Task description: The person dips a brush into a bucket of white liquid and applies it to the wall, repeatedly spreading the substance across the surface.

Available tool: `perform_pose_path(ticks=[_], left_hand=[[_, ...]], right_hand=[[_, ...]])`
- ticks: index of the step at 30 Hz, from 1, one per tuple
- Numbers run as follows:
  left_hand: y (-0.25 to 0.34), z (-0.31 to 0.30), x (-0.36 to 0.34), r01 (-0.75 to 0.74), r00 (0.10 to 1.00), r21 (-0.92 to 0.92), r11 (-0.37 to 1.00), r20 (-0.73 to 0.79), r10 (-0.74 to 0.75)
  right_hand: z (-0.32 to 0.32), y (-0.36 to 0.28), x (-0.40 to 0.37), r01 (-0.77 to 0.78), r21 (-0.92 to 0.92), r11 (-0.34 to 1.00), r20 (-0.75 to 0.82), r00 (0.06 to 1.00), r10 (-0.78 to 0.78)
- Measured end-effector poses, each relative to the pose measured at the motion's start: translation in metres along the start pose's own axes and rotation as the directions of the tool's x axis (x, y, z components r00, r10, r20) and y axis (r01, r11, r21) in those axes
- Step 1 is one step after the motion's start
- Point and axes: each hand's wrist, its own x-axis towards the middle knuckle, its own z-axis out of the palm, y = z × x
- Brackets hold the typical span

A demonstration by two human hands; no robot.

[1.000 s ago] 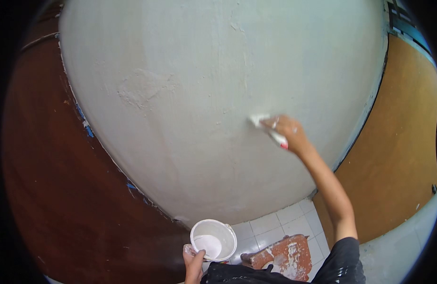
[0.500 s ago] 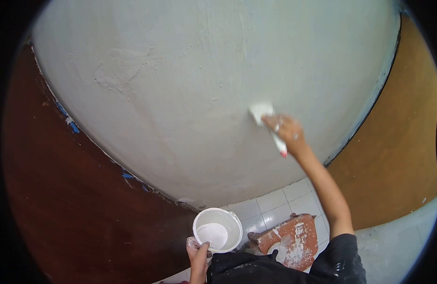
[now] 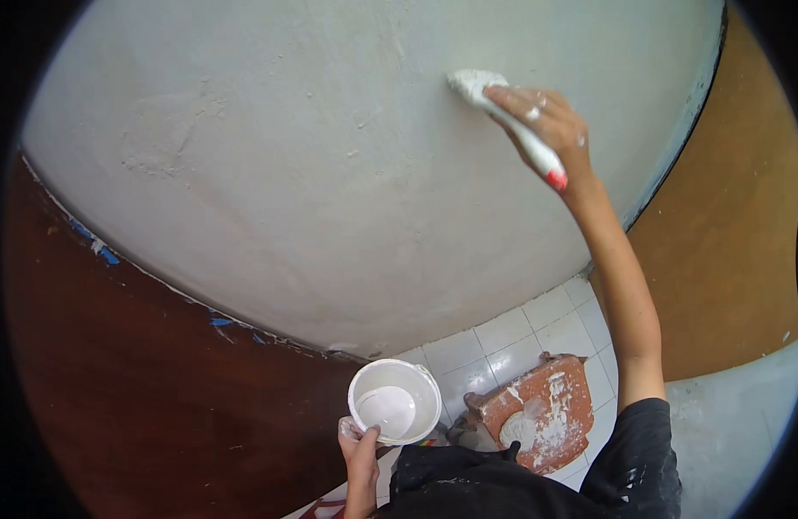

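A white paintbrush (image 3: 529, 143) with a red handle tip is gripped in my right hand (image 3: 550, 125), which has white paint spots on it. Its paint-coated bristles press on the pale grey wall (image 3: 330, 199). Down near my body, my left hand (image 3: 360, 445) pinches the rim of a white bucket (image 3: 423, 394), thumb inside the edge. White paint (image 3: 389, 411) lies in the bottom of the bucket. Patches of rough, uneven surface show on the wall's left part.
A paint-splattered reddish stool (image 3: 572, 406) stands on the white tiled floor (image 3: 511, 333) below. Dark brown panelling (image 3: 183, 398) borders the wall on the left, with blue flecks along the seam. A tan-brown panel (image 3: 727, 233) rises at the right.
My right hand has moved up the wall with the paintbrush. The camera view has shifted slightly, while my left hand still holds the bucket near the same place.
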Motion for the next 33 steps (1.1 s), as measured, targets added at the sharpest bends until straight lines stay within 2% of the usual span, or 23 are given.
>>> perform_pose_path(ticks=[2,6,9,11,14,19,22,25,28,30,33], left_hand=[[-0.002,-0.001,0.002,0.007,1.000,-0.008,1.000,-0.003,-0.007],[-0.001,-0.002,0.003,0.068,0.997,-0.005,0.998,-0.019,-0.068],[-0.009,-0.010,0.007,0.095,0.995,0.040,0.995,-0.025,-0.094],[-0.011,-0.012,0.012,0.112,0.993,0.069,0.991,-0.028,-0.111],[-0.009,-0.013,0.015,0.140,0.990,0.110,0.984,-0.035,-0.137],[-0.012,-0.014,0.018,0.116,0.993,0.095,0.989,-0.050,-0.111],[-0.019,-0.017,0.023,0.103,0.994,0.098,0.990,-0.056,-0.098],[-0.019,-0.015,0.026,0.120,0.992,0.101,0.988,-0.057,-0.115],[-0.039,-0.031,0.036,0.138,0.990,0.167,0.976,-0.013,-0.138],[-0.028,-0.019,0.035,0.167,0.985,0.187,0.968,0.012,-0.173],[-0.043,-0.032,0.043,0.202,0.979,0.194,0.960,0.001,-0.206]], right_hand=[[0.022,-0.008,-0.038,0.062,-0.050,0.997,0.027,0.998,-0.061],[0.077,-0.044,-0.182,-0.046,0.106,0.993,0.248,0.968,0.019],[0.107,-0.059,-0.271,-0.108,0.125,0.986,0.400,0.915,0.050],[0.109,-0.063,-0.286,-0.161,0.150,0.975,0.461,0.884,0.075],[0.102,-0.045,-0.262,-0.168,0.265,0.950,0.368,0.928,0.061],[0.058,-0.018,-0.153,-0.036,0.105,0.994,0.166,0.986,0.018],[0.056,-0.020,-0.147,-0.015,0.026,1.000,0.104,0.995,0.012],[0.098,-0.036,-0.229,-0.036,0.014,0.999,0.135,0.990,0.034],[0.135,-0.064,-0.324,-0.090,0.067,0.994,0.299,0.952,0.066],[0.150,-0.076,-0.363,-0.149,0.120,0.982,0.368,0.925,0.096],[0.158,-0.080,-0.383,-0.190,0.144,0.971,0.386,0.915,0.122]])
